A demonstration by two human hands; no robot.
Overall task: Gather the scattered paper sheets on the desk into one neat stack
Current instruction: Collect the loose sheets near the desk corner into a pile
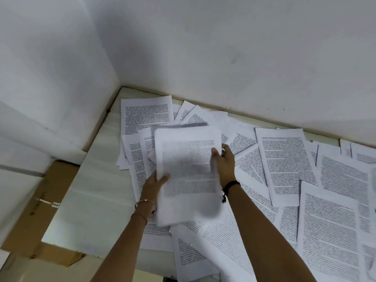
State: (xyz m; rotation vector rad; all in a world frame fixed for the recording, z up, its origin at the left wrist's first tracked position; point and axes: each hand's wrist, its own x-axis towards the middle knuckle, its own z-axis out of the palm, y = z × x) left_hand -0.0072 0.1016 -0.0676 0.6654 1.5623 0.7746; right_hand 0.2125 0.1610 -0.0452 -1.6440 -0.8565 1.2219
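Observation:
Many printed paper sheets (284, 159) lie scattered and overlapping across a pale desk (97, 200). Above them I hold a small bundle of sheets (187, 174), blurred by motion. My left hand (156, 182) grips the bundle's left edge, thumb on top. My right hand (222, 161) holds its right edge, fingers curled over the paper. Both wrists wear bracelets. One sheet (145, 115) lies flat near the far left corner.
White walls (223, 47) meet at a corner behind the desk. A brown cardboard box (40, 210) stands below the desk's left edge. Bare desk surface shows on the left side, next to the papers.

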